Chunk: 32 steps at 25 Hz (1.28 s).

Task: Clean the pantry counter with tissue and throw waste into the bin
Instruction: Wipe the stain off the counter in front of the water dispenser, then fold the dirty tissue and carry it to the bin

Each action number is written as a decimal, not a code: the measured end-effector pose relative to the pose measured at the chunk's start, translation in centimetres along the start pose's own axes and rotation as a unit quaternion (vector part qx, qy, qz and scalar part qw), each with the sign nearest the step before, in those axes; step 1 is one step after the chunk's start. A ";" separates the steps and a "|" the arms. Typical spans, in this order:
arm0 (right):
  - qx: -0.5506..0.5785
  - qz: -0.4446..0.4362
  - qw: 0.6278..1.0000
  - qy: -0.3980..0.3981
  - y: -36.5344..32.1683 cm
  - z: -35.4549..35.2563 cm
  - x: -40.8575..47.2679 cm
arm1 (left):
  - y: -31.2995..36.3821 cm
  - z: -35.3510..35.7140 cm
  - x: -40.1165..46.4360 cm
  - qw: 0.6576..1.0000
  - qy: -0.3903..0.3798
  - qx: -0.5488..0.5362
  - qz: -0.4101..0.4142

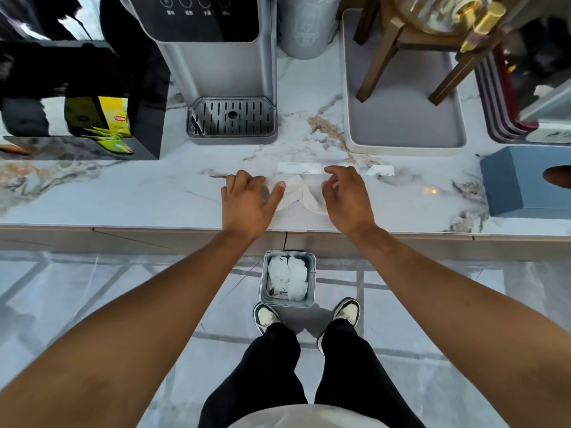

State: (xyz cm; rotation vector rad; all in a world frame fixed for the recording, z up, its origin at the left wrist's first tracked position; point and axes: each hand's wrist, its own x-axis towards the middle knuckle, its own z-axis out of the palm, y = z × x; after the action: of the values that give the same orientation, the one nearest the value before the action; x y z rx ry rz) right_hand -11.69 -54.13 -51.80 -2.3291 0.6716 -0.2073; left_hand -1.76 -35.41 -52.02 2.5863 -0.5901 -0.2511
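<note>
A crumpled white tissue (301, 194) lies on the marble pantry counter (123, 193) near its front edge. My left hand (248, 202) rests flat just left of the tissue, fingers spread, thumb touching its edge. My right hand (346, 197) hovers just right of it, fingers curled and apart, holding nothing. Two white paper strips (299, 167) lie on the counter just behind the hands. On the floor below, between my feet and the cabinet, stands a small grey bin (265, 276) with several used tissues inside.
A grey water dispenser (216, 72) with a drip tray stands behind the hands. A black rack with yellow tea packets (116, 118) is at left. A grey tray (398, 118) holds a wooden stand at right. A blue tissue box (522, 183) sits at far right.
</note>
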 end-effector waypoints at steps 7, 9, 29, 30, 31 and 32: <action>-0.104 0.036 0.992 -0.066 1.1 -0.2 -0.7 | 1.4 1.7 -0.7 0.996 0.004 -0.021 -0.087; -0.083 0.050 0.993 -0.066 1.0 -0.3 -0.5 | 1.4 1.9 -0.6 0.994 0.008 -0.041 -0.101; 0.296 0.261 0.918 -0.046 0.1 -3.5 -1.1 | 0.4 -4.1 -0.7 0.775 -0.119 -0.520 -0.338; 0.309 0.272 0.910 -0.049 -0.2 -3.5 -1.4 | 0.5 -4.4 -1.0 0.770 -0.127 -0.529 -0.334; 0.320 0.279 0.903 -0.058 -0.4 -3.5 -1.7 | 0.5 -4.6 -1.3 0.772 -0.131 -0.529 -0.328; 0.332 0.287 0.896 -0.070 -0.6 -3.4 -2.0 | 0.6 -4.7 -1.6 0.777 -0.132 -0.524 -0.322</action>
State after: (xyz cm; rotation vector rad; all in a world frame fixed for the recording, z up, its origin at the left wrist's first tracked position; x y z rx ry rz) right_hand -14.26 -54.75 -48.80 -1.4081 0.9976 0.0109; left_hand -2.13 -33.24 -47.49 1.5319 0.3522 -0.8845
